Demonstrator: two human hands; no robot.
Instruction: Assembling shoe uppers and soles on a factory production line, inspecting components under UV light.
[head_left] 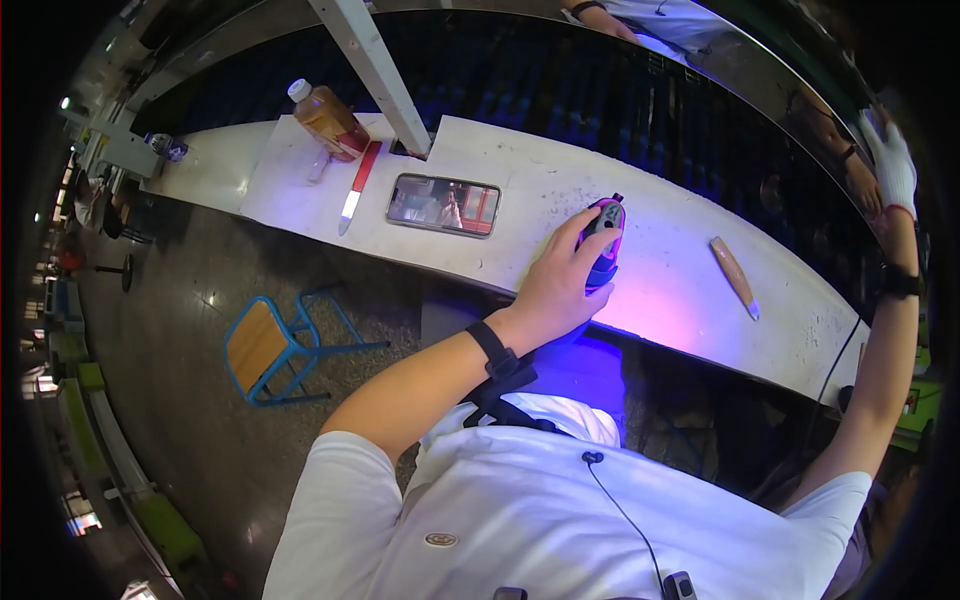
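My left hand (pixel 565 270) is closed around a small dark shoe (pixel 607 240) with pink trim, held over the front edge of the white bench (pixel 540 160). The fingers wrap its sides, and the palm hides part of it. Violet light falls on the shoe and on the bench beside it. At far right, my right hand (pixel 889 165), in a white glove, is stretched out by the shiny metal rail (pixel 780 100). Its fingers are extended, and I see nothing in them. A brown-handled tool (pixel 735 277) with a pale tip lies between the hands.
A phone (pixel 443 205), a red-handled blade (pixel 360 188) and a capped bottle of amber liquid (pixel 330 122) are on the bench's left half. A pale metal post (pixel 375 75) rises by the dark conveyor (pixel 520 85). A blue-framed stool (pixel 270 345) stands at left.
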